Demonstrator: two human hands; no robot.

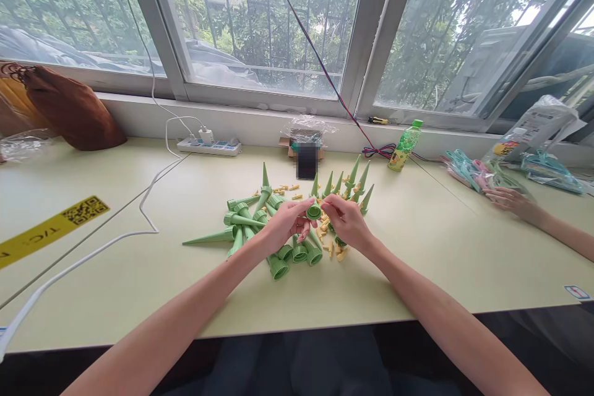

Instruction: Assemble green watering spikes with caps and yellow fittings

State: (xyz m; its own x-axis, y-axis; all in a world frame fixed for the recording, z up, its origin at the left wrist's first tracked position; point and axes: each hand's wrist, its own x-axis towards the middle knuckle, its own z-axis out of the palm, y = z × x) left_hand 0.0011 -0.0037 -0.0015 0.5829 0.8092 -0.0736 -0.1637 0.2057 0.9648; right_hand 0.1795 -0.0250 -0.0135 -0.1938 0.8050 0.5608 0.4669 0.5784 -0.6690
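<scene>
My left hand [286, 223] is closed round a green plastic cone spike [314, 211], its wide round mouth facing my right hand. My right hand [347, 221] pinches something small at that mouth, probably one of the little yellow pieces [342, 254], though I cannot make it out. Both hands hover just above the pale table [139, 272]. A heap of green cones [245, 223] lies flat under and left of my left hand. Several more cones [355, 182] stand upright, tips up, just behind my right hand. Small yellow pieces are scattered between them.
A white power strip [210, 146] and its cables run along the left. A brown bag [69, 108] sits far left, a green bottle [404, 146] at the back right. Another person's hand [510, 201] rests by packaged goods at the right. A yellow label [49, 230] is stuck to the table.
</scene>
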